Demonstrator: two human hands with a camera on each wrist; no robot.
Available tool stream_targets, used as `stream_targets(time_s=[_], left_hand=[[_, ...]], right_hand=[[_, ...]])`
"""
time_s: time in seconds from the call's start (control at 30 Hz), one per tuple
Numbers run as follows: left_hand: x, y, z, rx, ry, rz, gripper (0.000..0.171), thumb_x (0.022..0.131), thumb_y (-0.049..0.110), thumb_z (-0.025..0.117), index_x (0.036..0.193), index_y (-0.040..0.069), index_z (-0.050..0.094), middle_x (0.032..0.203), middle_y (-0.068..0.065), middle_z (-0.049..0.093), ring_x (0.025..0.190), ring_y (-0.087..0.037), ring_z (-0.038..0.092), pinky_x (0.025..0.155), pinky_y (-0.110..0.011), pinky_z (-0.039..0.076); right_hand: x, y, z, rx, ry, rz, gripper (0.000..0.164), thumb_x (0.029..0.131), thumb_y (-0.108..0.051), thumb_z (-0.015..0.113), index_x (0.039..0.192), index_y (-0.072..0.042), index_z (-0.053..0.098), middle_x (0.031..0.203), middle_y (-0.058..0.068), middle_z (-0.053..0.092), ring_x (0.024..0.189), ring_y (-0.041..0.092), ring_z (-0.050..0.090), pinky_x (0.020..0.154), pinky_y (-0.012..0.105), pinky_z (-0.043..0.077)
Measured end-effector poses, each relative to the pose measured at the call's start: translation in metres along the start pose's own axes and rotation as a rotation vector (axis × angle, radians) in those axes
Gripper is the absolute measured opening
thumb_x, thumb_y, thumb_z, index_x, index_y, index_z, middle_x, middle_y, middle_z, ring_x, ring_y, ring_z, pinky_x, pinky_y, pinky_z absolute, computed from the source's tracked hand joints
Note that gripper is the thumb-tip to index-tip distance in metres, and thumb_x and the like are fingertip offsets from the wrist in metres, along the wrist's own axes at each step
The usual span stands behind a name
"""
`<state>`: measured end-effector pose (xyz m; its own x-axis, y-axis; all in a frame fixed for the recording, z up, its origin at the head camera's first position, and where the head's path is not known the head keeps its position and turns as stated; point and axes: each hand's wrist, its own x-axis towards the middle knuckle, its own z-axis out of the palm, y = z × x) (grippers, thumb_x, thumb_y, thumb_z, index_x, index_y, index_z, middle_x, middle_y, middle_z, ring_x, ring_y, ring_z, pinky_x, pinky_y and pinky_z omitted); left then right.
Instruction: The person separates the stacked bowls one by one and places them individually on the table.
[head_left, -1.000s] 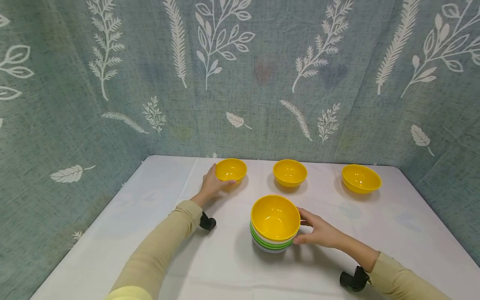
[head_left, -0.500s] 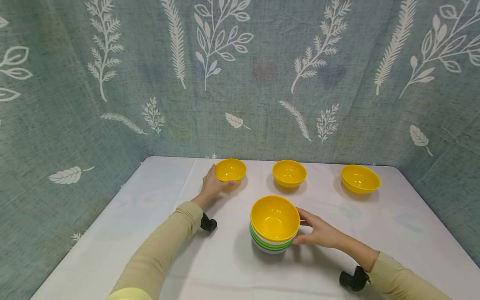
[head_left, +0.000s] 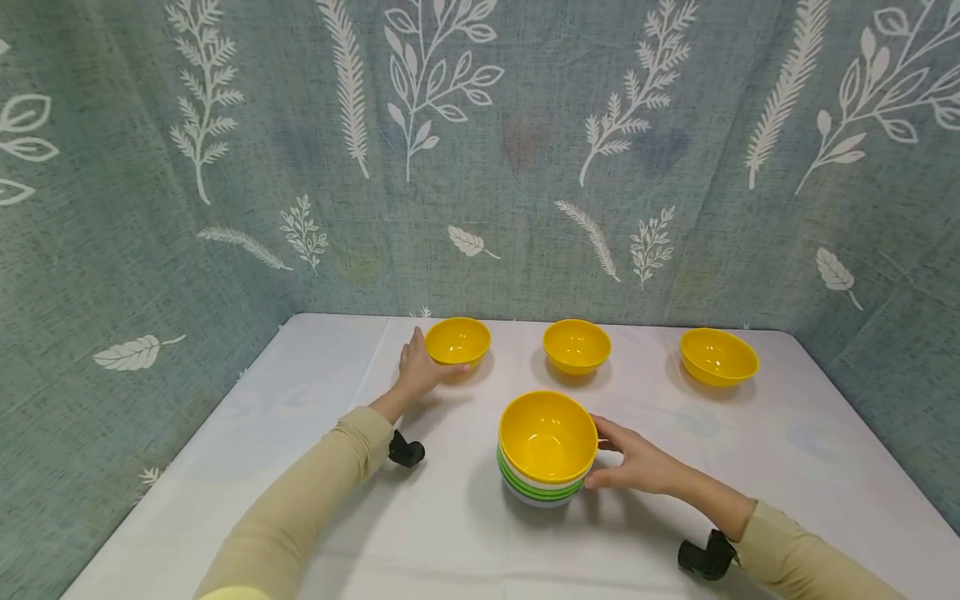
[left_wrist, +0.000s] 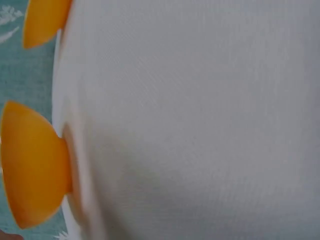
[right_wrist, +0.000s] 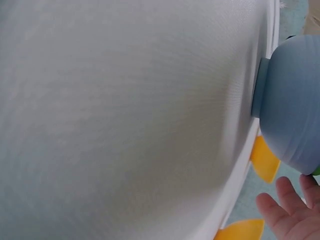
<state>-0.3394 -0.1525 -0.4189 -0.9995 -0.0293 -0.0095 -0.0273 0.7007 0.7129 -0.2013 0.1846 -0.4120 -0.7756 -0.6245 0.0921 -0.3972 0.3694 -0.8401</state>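
On the left of the back row sits a yellow bowl (head_left: 459, 342), upright on the table. My left hand (head_left: 422, 367) is beside its near left side, thumb and fingers spread; whether they touch it is unclear. The left wrist view shows that bowl (left_wrist: 35, 167) from the side, with only a fingertip at the lower left corner. Nearer to me stands a stack of nested bowls (head_left: 548, 437), yellow on top, white and green rims below. My right hand (head_left: 637, 462) rests loosely at its right side, fingers extended. In the right wrist view, the bottom bowl (right_wrist: 292, 100) looks pale blue.
Two more yellow bowls stand along the back, a middle one (head_left: 577, 347) and a right one (head_left: 718, 357). White cloth covers the table (head_left: 420, 533). A patterned grey-green curtain (head_left: 480, 167) encloses the back and sides. Black wrist devices (head_left: 705, 557) hang under both forearms.
My left hand has shifted slightly left, its fingers opening away from the left yellow bowl's rim. The right hand and the stack have stayed put.
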Motion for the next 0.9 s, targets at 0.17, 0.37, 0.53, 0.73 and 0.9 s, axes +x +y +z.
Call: stream_targets(time_s=[0.17,0.37,0.53,0.73,0.9], left_hand=[[-0.015,0.009,-0.011,0.022,-0.007,0.065,0.121,0.069,0.046,0.075,0.145,0.001,-0.007,0.151,-0.022,0.002,0.138,-0.041,-0.004,0.11,-0.056,0.006],[-0.04,0.024,-0.025,-0.057,-0.072,0.173,0.124,0.066,0.057,0.073,0.146,0.006,-0.007,0.152,-0.019,0.006,0.139,-0.036,0.001,0.108,-0.059,0.012],[-0.059,0.036,-0.03,-0.207,-0.181,0.244,0.121,0.067,0.051,0.075,0.147,0.009,-0.004,0.152,-0.012,0.013,0.139,-0.032,0.012,0.109,-0.055,0.017],[-0.082,0.046,-0.026,-0.24,-0.287,0.325,0.118,0.065,0.051,0.076,0.148,0.015,0.002,0.151,-0.003,0.022,0.14,-0.024,0.013,0.109,-0.053,0.018],[-0.095,0.049,-0.017,-0.214,-0.361,0.433,0.114,0.066,0.053,0.074,0.148,0.012,0.007,0.151,-0.004,0.024,0.14,-0.025,0.014,0.11,-0.054,0.015]], right_hand=[[0.0,-0.001,0.001,0.022,-0.002,0.002,0.079,0.08,-0.025,0.071,0.141,-0.001,0.027,0.143,0.015,0.036,0.126,0.034,0.039,0.099,0.045,0.04],[-0.001,0.001,0.0,0.024,-0.007,0.026,0.077,0.081,-0.025,0.07,0.141,-0.002,0.028,0.142,0.015,0.037,0.125,0.033,0.039,0.099,0.043,0.04],[-0.001,0.0,-0.001,0.021,-0.004,0.022,0.077,0.08,-0.025,0.07,0.141,-0.002,0.029,0.142,0.014,0.037,0.126,0.033,0.039,0.099,0.043,0.04],[-0.001,0.0,-0.001,0.006,0.002,0.006,0.077,0.08,-0.024,0.07,0.141,-0.003,0.029,0.142,0.014,0.038,0.125,0.033,0.039,0.099,0.041,0.041],[-0.001,0.0,-0.001,0.007,0.0,0.016,0.078,0.08,-0.026,0.071,0.141,-0.002,0.028,0.142,0.015,0.037,0.126,0.034,0.039,0.099,0.047,0.04]])
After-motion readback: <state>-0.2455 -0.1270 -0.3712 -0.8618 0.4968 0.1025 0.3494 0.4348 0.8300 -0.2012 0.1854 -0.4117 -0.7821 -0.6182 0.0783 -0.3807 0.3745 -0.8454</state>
